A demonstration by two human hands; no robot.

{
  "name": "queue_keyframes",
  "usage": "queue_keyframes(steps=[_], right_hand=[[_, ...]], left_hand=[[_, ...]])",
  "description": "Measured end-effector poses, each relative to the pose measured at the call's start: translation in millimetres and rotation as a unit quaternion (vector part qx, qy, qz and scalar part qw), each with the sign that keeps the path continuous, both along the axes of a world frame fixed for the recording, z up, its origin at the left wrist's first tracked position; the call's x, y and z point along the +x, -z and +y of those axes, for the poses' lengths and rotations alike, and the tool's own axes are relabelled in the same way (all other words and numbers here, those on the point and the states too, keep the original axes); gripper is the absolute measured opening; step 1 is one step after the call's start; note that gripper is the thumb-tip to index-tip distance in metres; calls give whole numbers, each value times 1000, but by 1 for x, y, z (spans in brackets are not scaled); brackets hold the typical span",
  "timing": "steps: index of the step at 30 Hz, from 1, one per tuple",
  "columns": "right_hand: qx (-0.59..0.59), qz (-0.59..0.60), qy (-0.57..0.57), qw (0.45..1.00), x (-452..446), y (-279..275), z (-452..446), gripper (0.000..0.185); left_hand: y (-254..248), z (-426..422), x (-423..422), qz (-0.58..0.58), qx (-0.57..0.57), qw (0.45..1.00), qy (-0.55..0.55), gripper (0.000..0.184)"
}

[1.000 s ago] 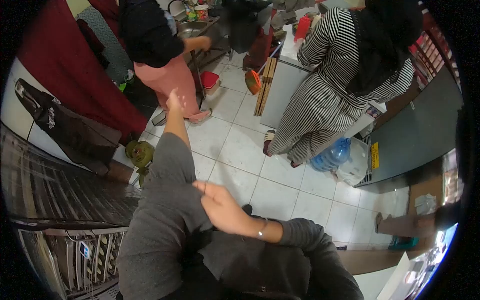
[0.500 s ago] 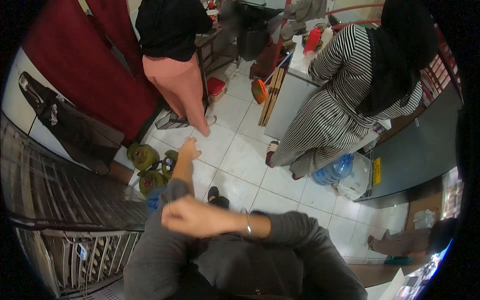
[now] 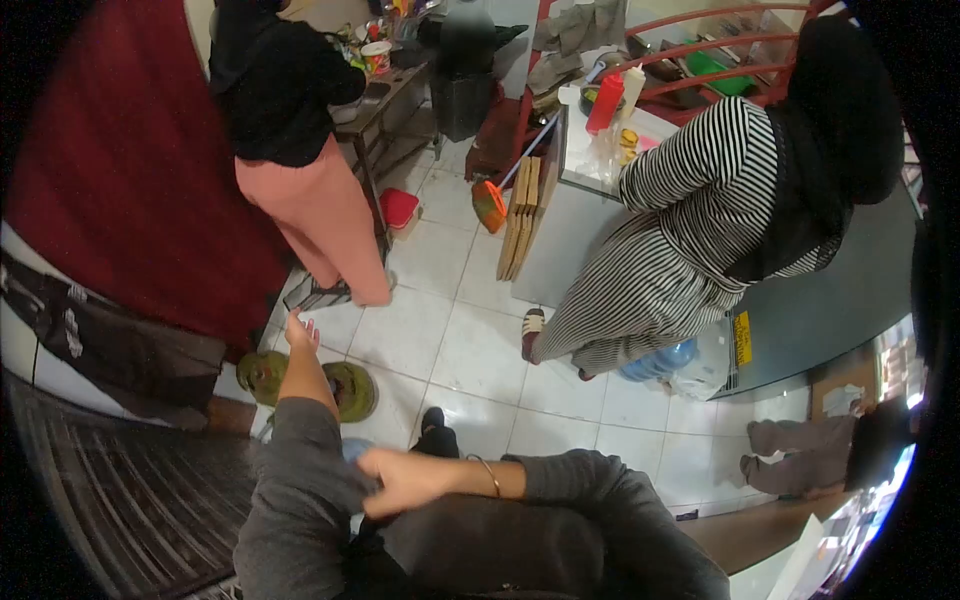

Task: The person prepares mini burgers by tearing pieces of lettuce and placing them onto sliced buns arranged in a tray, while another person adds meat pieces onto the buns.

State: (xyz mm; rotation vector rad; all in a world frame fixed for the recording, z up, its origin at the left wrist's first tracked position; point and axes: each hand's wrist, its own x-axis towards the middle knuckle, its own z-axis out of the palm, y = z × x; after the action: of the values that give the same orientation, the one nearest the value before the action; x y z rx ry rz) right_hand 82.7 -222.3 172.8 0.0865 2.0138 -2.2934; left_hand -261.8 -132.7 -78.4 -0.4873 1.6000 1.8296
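My left hand [image 3: 302, 331] reaches out in front of me with its fingers apart, holding nothing. It is above the floor beside the green gas cylinders [image 3: 355, 393], its forearm bare below a pushed-up dark grey sleeve [image 3: 290, 470]. Across my body, my right hand [image 3: 405, 482] is closed at the upper part of that left sleeve, its fingers bent against the cloth; the fingertips are partly hidden. A bracelet [image 3: 487, 474] circles my right wrist.
A person in pink trousers [image 3: 315, 215] stands at a sink counter [image 3: 375, 108]. Another, in striped clothes [image 3: 670, 240], stands at a white counter [image 3: 590, 150]. A broom [image 3: 489, 205], red-lidded box [image 3: 399, 209] and water bottle [image 3: 660, 360] are on the tiled floor [image 3: 480, 340]. A third person [image 3: 810, 450] is at right.
My view has shifted. My left hand has moved left and lower, its sleeve now sitting below the elbow; my right hand has slid a little right and down along the left sleeve.
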Motion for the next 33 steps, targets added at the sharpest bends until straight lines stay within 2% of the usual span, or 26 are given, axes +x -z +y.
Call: queue_keyframes(steps=[1, 3, 4, 5, 6, 7, 8, 9, 10, 11, 12, 13, 14, 17, 18, 21, 23, 25, 28, 29, 31, 33], right_hand=[[28, 44, -67, 996, -9, 14, -2, 25], [48, 186, -2, 981, -19, 23, 19, 31], [19, 142, 34, 989, -7, 32, 50, 32], [-11, 105, 84, 991, 13, 53, 95, 34], [72, 91, 173, 978, 49, 104, 123, 37], [155, 58, 262, 951, 85, 154, 150, 39], [225, 13, 341, 913, 121, 202, 176, 41], [-117, -213, 556, 795, 146, 196, 179, 49], [-17, -305, 596, 743, 185, 236, 192, 54], [-21, -338, 662, 669, 214, 258, 188, 50], [-26, -361, 724, 586, 234, 265, 181, 47], [-76, -387, 709, 585, 260, 268, 170, 49], [-119, -426, 721, 534, 273, 263, 157, 43], [-183, -445, 749, 455, 307, 267, 119, 42], [-205, -437, 762, 432, 315, 274, 105, 42], [-265, -384, 810, 355, 334, 285, 73, 41], [-305, -312, 848, 300, 344, 287, 59, 41], [-354, -208, 878, 247, 352, 286, 50, 40], [-488, 72, 859, 136, 366, 277, 41, 40], [-538, 165, 822, 86, 369, 269, 39, 41], [-508, 267, 817, 59, 371, 271, 40, 41], [-515, 356, 780, 12, 369, 274, 49, 44]], left_hand=[[-2, 13, -6, 11, -20, 996, 91, 57], [-14, 36, -8, 34, -65, 958, 276, 55], [-20, 48, 17, 95, -58, 889, 443, 51], [-32, 71, 57, 157, -50, 778, 607, 47], [-69, 75, 116, 185, -17, 737, 650, 44], [-92, 72, 177, 180, 68, 694, 694, 35], [-90, 70, 231, 190, 161, 569, 783, 34], [-104, 44, 293, 124, 297, 509, 798, 36], [-161, 16, 335, 59, 347, 421, 836, 42], [-192, -5, 365, 131, 359, 359, 852, 47], [-189, -16, 397, 272, 474, 309, 779, 47], [-185, -32, 414, 403, 421, 267, 768, 46], [-201, -41, 421, 437, 378, 279, 767, 40], [-203, -42, 438, 416, 335, 179, 826, 35], [-195, -48, 443, 426, 384, 204, 793, 30], [-223, -57, 445, 239, 353, 247, 870, 28], [-249, -75, 432, 220, 381, 227, 869, 26], [-249, -83, 422, 209, 398, 217, 866, 30], [-240, -76, 401, 165, 524, 262, 793, 40], [-238, -68, 395, 222, 501, 251, 798, 43], [-232, -56, 390, 333, 449, 233, 796, 49], [-195, -56, 392, 177, 429, 266, 845, 52]])
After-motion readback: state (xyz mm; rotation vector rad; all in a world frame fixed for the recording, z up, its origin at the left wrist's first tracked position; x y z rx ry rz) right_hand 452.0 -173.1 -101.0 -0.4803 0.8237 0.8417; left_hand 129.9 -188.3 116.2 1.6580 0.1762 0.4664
